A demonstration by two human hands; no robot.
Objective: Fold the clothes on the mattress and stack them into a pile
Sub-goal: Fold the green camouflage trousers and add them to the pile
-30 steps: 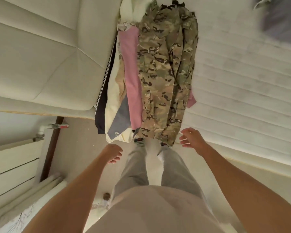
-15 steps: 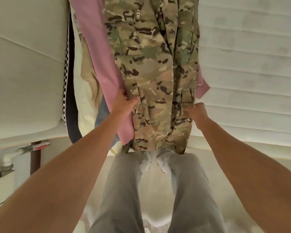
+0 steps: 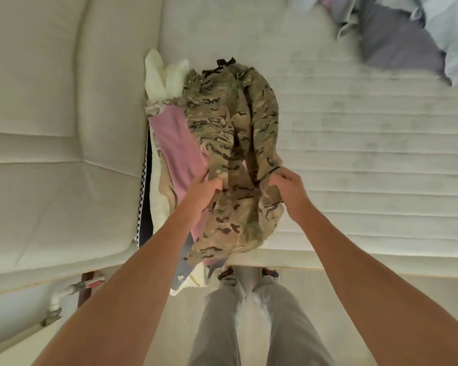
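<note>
Mattress (image 3: 368, 143) is the reference, everything else placed off it. Progress looks like midway or a bit past: a pile (image 3: 167, 165) sits at the mattress's left side, against the padded cushion (image 3: 50, 128), running down to the near edge and hanging slightly over it. Layers showing in the pile: a cream piece (image 3: 159, 75) at the far end, a pink piece (image 3: 177, 149), a dark checker-trimmed edge (image 3: 144, 196) on the cushion side, a grey-blue corner (image 3: 181, 277) at the near edge. Camo garment (image 3: 230, 143) lies on top of the pile, lengthwise from the near edge toward the far side; near half is bunched and lifted, so I'd call it mid-fold, not finished. Still to do, judging by what lies there: a loose heap (image 3: 397, 35) of purple and pale blue clothes at the mattress's far right corner, blurred, count unclear, plainly unfolded. Both hands are on the camo, roughly halfway up its length. Left hand (image 3: 202, 190) grips the edge on the pile's cushion side, fingers curled into the fabric, thumb on top. Right hand (image 3: 288, 186) grips the opposite edge, the one toward the open mattress, fingers likewise curled round a bunched fold. Hands are well apart, the camo's width between them. Neither touches the pink piece as far as I can tell, though the left one is just beside it.
</note>
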